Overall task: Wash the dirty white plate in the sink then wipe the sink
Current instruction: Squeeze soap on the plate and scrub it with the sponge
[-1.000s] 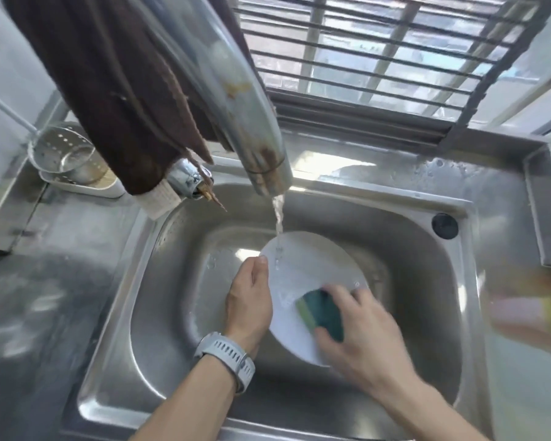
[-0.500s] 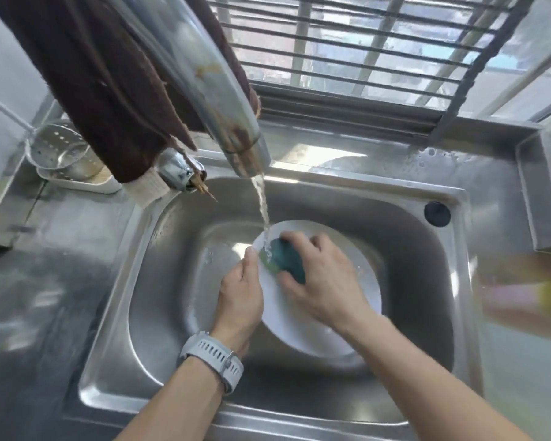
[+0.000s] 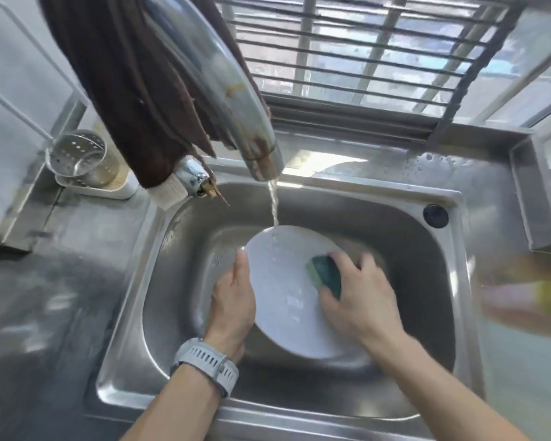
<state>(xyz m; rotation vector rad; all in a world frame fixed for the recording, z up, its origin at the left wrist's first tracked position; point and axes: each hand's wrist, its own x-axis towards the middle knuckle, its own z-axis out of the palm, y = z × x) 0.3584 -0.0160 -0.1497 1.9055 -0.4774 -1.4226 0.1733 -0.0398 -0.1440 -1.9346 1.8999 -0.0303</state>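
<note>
Sponge (image 3: 326, 276) now at plate's (image 3: 287, 300) right.

White plate (image 3: 287, 300) (wet, tilted) sits inside the steel sink (image 3: 420, 281).

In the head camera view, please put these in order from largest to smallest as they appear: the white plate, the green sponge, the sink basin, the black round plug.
1. sink basin
2. white plate
3. green sponge, partly hidden by the right hand
4. black round plug
</note>
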